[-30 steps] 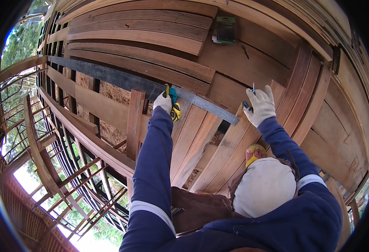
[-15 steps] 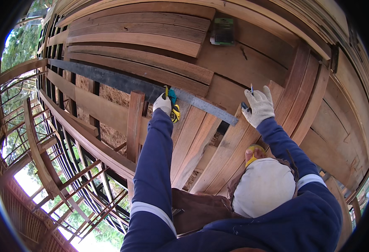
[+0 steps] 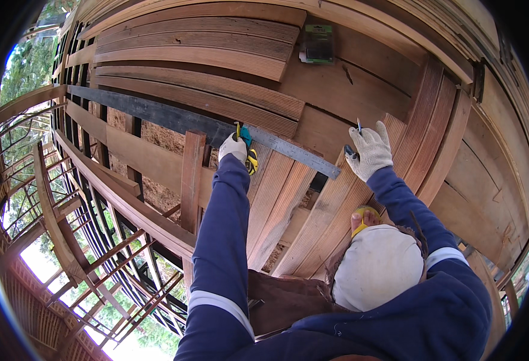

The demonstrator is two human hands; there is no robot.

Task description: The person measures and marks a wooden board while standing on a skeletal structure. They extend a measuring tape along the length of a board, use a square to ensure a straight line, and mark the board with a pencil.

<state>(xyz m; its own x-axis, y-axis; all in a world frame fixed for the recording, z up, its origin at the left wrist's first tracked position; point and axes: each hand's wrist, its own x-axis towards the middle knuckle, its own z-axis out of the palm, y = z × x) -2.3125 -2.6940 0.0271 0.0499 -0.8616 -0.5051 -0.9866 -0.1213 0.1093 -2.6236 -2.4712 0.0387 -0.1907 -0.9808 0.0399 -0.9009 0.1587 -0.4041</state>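
My left hand (image 3: 233,148), in a pale work glove, is closed on a yellow-and-black tape measure (image 3: 252,161). A teal piece (image 3: 246,136) shows beside its fingers. From there a grey metal ruler (image 3: 294,153) runs right across the ribbed deck boards (image 3: 276,192). My right hand (image 3: 373,153), gloved too, hovers beyond the ruler's right end with some fingers spread. It grips a slim pointed tool (image 3: 359,127); a black end (image 3: 351,153) shows below the thumb side. Whether both parts are one tool, I cannot tell.
A dark steel beam (image 3: 150,111) stretches left from my left hand. Loose ribbed boards (image 3: 198,57) lie across the far side, by a dark green-and-black pack (image 3: 319,44). Gaps show dry ground (image 3: 159,144). A short upright board (image 3: 193,180) stands left of my forearm.
Both hands keep almost the same place and grip. The whole view has shifted very slightly.
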